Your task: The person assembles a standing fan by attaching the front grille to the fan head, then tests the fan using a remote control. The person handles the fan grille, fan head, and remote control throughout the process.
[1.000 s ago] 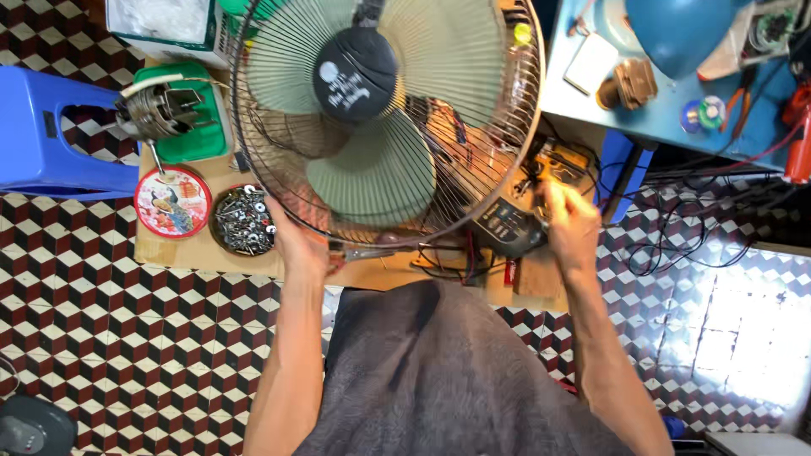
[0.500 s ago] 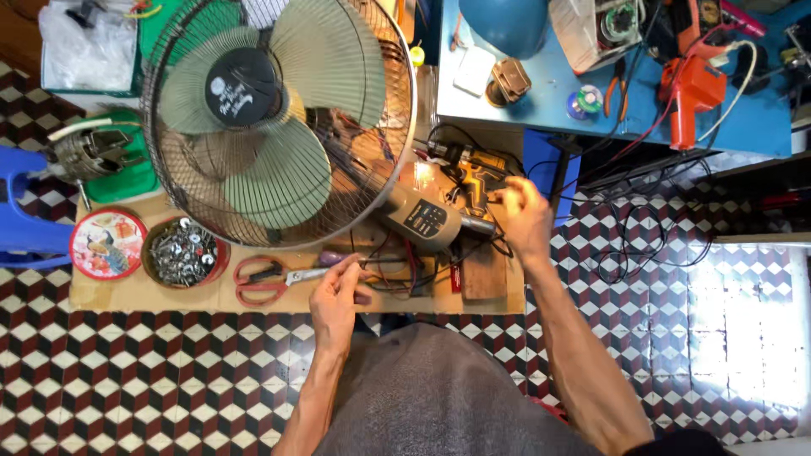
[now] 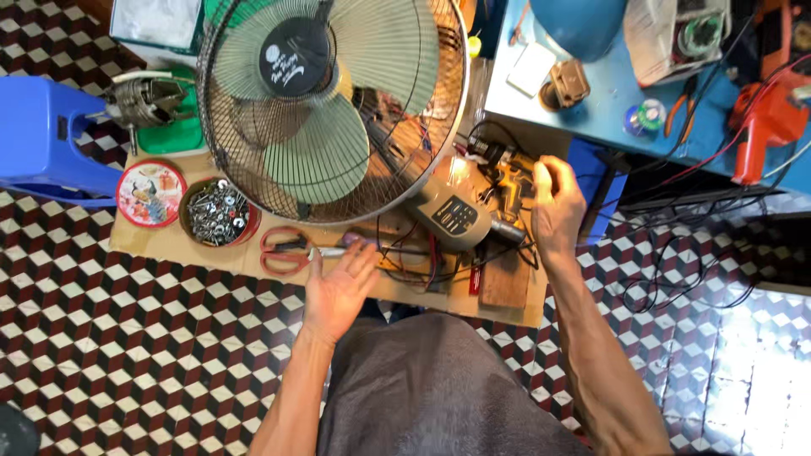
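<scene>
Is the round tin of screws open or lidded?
Open: the tin shows loose screws inside, and a round red lid lies beside it.

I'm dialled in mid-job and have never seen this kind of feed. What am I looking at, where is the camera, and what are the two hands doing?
There is one view only: a camera worn on the person's head, looking straight down, so their dark-clad lap fills the bottom and both bare arms reach up into the picture. No robot is involved. In front of them a low wooden board lies on a patterned tile floor. On it a green electric fan lies tilted, its wire cage facing the camera and its grey base toward the right. The left hand is open, fingers spread, over red-handled scissors and a tool beside them; whether it touches them is unclear. The right hand is closed around something yellowish by the tangled wires; I cannot tell what. Left of the fan sit a tin of screws and a round red lid.
</scene>
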